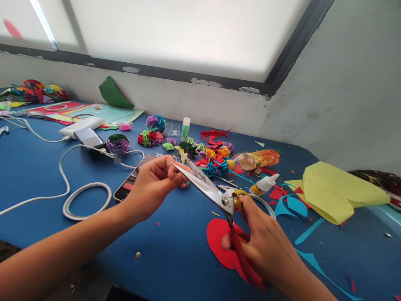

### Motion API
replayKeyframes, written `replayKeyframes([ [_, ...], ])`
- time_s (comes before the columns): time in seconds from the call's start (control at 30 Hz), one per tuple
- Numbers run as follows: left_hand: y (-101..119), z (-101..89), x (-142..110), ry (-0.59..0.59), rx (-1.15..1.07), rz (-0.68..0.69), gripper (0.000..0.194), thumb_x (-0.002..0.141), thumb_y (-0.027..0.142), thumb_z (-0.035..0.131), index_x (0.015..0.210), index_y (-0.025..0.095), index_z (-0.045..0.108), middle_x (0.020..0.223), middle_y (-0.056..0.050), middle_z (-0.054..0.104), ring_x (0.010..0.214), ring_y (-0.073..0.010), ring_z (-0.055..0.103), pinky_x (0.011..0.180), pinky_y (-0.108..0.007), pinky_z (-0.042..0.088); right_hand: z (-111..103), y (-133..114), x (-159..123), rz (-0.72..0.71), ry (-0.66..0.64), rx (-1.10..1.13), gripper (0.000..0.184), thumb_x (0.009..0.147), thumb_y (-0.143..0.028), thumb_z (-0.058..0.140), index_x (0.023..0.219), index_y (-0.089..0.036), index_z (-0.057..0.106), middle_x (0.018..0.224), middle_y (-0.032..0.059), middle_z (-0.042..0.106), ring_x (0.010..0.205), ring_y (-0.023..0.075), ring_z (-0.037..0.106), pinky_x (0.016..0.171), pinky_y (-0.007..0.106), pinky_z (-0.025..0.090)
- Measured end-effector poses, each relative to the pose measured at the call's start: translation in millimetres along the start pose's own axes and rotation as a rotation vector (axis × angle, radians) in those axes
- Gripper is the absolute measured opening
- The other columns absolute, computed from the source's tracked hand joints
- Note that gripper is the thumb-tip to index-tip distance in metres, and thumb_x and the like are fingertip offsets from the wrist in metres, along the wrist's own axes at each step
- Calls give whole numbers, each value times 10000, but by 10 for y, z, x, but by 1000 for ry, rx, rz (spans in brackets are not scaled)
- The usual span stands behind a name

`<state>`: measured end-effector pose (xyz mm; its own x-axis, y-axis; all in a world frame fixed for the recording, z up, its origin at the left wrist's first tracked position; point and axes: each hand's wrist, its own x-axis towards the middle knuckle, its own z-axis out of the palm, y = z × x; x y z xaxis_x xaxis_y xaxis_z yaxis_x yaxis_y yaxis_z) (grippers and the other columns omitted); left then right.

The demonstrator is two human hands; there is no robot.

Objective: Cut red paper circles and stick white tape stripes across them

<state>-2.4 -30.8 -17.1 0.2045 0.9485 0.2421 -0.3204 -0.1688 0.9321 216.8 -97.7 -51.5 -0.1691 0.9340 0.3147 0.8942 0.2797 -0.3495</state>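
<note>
Over one table (175,251), two hands (153,182) (266,236), right holding one pair of scissors (224,201)

A phone (128,186) lies left of the scissors (226,202), a glue bottle (263,184) right.

Nothing legible. Green-and-white glue stick (185,129): label print too small to read. White nozzle bottle (265,184): marks on a yellow band, blurred — no letters made out. Orange drink bottle (257,159) on its side: label unreadable. Phone (130,183) partly behind the wrist: screen content unreadable. Scissors (223,198): marks near the pivot — can't resolve.
</note>
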Motion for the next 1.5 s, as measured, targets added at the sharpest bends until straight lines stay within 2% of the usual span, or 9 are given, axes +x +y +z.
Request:
replayKeyframes([
  [0.2, 9, 3, 0, -3, 48, 39, 376, 671, 264, 798, 554, 178, 451, 663, 7, 642, 567, -89, 557, 560, -214, 472, -21, -43, 0, 59, 19, -17, 322, 767, -556, 499, 869, -259, 424, 679, -8, 566, 549, 200, 549, 484, 303, 414],
  [0.4, 41, 5, -22, -5, 110, 65, 371, 698, 233, 773, 533, 179, 446, 673, 2, 643, 572, -94, 564, 564, -220, 483, -28, -49, 6, 46, 18, -37, 297, 781, -548, 477, 849, -262, 434, 712, 6, 603, 556, 201, 550, 481, 299, 418],
  [0.5, 54, 13, -30, 8, 126, 67, 384, 696, 242, 773, 522, 184, 435, 647, 2, 638, 564, -99, 556, 559, -227, 476, -34, -24, 3, 37, 8, -45, 279, 786, -534, 484, 783, -265, 412, 637, -21, 548, 506, 175, 501, 452, 275, 387],
  [0.7, 56, 29, -19, 47, 107, 60, 419, 669, 228, 788, 516, 195, 399, 579, 23, 610, 543, -104, 543, 541, -240, 462, -44, -4, -4, 35, 12, -10, 280, 778, -444, 528, 687, -265, 332, 540, -61, 440, 440, 133, 381, 412, 240, 313],
  [0.83, 39, 15, -15, 48, 115, 71, 408, 716, 186, 750, 539, 189, 382, 650, 22, 657, 566, -90, 548, 563, -232, 467, -52, 0, 8, 72, -43, 87, 137, 755, -270, 452, 718, -274, 320, 491, -79, 421, 412, 147, 393, 425, 250, 331],
  [0.9, 35, 9, -13, 37, 113, 75, 405, 725, 179, 743, 545, 187, 381, 662, 21, 664, 573, -86, 545, 566, -226, 467, -48, 24, 18, 51, -76, 102, 137, 724, -227, 438, 737, -278, 312, 502, -79, 434, 418, 153, 420, 419, 248, 343],
  [1.07, 48, 6, -16, 13, 91, 78, 414, 714, 223, 757, 532, 186, 386, 636, 21, 638, 562, -85, 543, 560, -220, 463, -13, 82, 22, -46, -86, -7, 224, 729, -351, 540, 771, -274, 335, 607, -51, 489, 467, 159, 483, 421, 260, 387],
  [1.27, 48, 12, -21, 26, 95, 74, 420, 697, 255, 772, 520, 184, 399, 652, 9, 623, 562, -91, 554, 555, -224, 475, -5, 85, 6, -73, -49, -55, 251, 792, -476, 496, 846, -261, 380, 636, -30, 524, 458, 163, 499, 426, 278, 419],
  [1.5, 50, 22, -15, 28, 127, 90, 446, 686, 272, 778, 513, 178, 377, 655, 11, 621, 565, -84, 556, 542, -206, 482, -10, 13, 5, -15, -5, -61, 299, 814, -534, 428, 900, -247, 429, 685, 5, 569, 527, 197, 550, 465, 303, 430],
])
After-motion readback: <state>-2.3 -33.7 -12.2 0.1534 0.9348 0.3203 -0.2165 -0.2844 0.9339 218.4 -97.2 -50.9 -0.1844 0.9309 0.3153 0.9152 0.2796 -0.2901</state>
